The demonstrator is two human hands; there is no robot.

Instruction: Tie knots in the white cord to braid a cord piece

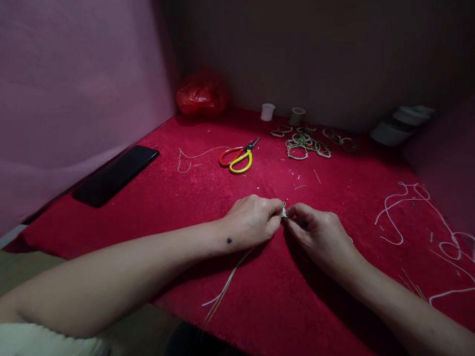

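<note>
Both of my hands meet over the red cloth, pinching a small braided cord piece (284, 211) in white and green. My left hand (254, 217) has thumb and forefinger closed on its left side. From the right, the fingertips of my right hand (317, 227) grip it too. A little loop stands up at the top of the piece. Loose cord ends (226, 287), white and greenish, trail out from under my left wrist toward the table's front edge. Most of the work is hidden behind my fingers.
Scissors (241, 157) with red and yellow handles lie beyond my hands. Several finished braided rings (298, 151) sit near two thread spools (267, 112). A phone (117, 175) is at left, a red plastic bag (202, 99) at the back, white cord (426, 200) at right.
</note>
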